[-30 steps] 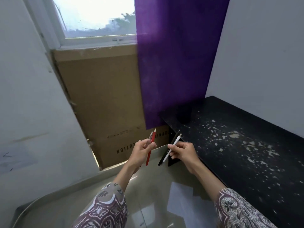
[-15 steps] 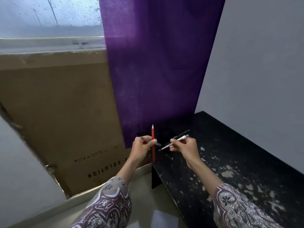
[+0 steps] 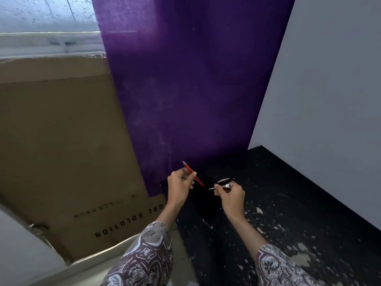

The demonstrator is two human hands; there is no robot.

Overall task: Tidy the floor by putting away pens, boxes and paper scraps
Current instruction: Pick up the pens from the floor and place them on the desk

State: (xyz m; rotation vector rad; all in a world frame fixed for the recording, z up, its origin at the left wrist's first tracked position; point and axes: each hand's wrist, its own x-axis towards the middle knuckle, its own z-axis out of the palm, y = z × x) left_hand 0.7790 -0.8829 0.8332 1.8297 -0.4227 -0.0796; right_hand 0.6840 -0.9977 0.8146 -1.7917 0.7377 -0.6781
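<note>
The left hand (image 3: pixel 179 187) pinches a red pen (image 3: pixel 193 176) between thumb and curled fingers. The pen is tilted, its tip up and to the left and its lower end pointing down toward the right. The right hand (image 3: pixel 232 198) pinches two pens together: a white pen (image 3: pixel 220 187) and, just above it, a black pen (image 3: pixel 226 180). Both lie nearly level. All three pens are held above the near left corner of the worktop (image 3: pixel 288 219), clear of its surface.

Handling: the pens are judged light, stiff and smooth. A slim barrel can roll or slip from a loose pinch, so hold near the middle, where balance is best. Two pens in one hand may scissor apart; keep them parallel and pressed side by side.

A dark cup-like shape (image 3: pixel 206 201) stands on the worktop between the hands. It may be a pen holder, but it is too dark to tell.

The worktop is black and flecked with pale chips or worn patches. Behind it hangs a purple curtain (image 3: pixel 185 89). A large cardboard box (image 3: pixel 61 151) leans below the window (image 3: pixel 45 13) on the left. A plain wall (image 3: pixel 329 89) closes the right side.
</note>
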